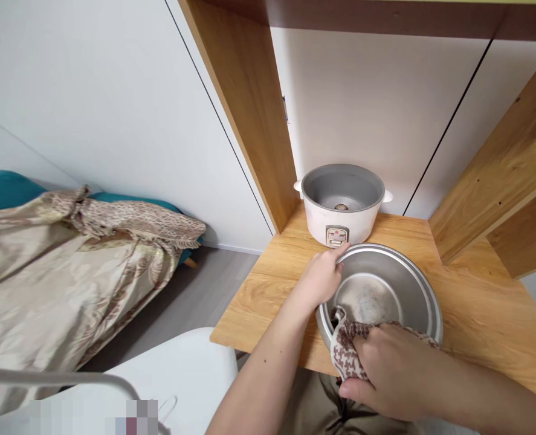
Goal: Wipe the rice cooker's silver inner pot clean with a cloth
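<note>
A round silver metal pot [403, 275] sits on the wooden surface in front of me, its inside facing up. My left hand [322, 275] grips the pot's left rim, with the index finger stretched along the edge. Bunched in my right hand [388, 362] is a brown-and-white patterned cloth [347, 347], pressed at the near rim and partly inside the pot. Just behind stands a white rice cooker body [317, 220] without a lid, its grey inside and heating plate showing. The fingertips of my right hand are hidden in the cloth.
The wooden tabletop [268, 278] is framed by upright wooden boards [243, 103] and a shelf [362, 15] above. A white chair [190, 374] stands at the lower left. Beyond it, a patterned cover [90, 272] lies over teal furniture [5, 187].
</note>
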`<state>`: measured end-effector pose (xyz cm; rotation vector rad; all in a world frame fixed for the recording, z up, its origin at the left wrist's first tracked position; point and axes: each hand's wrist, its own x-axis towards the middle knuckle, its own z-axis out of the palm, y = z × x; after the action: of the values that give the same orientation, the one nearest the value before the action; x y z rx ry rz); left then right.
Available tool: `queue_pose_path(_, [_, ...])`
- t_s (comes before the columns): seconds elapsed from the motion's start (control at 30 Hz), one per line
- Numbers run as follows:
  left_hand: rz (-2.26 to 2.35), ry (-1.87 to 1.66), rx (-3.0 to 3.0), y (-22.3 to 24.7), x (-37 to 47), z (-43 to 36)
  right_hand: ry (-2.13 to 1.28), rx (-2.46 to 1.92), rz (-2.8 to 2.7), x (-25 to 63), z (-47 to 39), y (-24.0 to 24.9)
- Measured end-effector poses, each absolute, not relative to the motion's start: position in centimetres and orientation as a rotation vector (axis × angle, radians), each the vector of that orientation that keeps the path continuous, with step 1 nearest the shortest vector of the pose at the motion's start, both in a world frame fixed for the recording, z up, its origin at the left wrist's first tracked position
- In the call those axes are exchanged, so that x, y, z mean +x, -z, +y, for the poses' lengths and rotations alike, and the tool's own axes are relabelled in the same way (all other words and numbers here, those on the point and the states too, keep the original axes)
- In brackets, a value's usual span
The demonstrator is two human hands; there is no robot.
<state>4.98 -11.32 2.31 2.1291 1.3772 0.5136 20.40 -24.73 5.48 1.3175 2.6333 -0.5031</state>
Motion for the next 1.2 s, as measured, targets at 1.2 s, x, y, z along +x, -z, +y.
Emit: queue_pose_path(1.2, [1.353,-0.534,2.123,-2.3,4.9,-11.3,0.354,1.245,2.7,20.4,-24.9,-4.7])
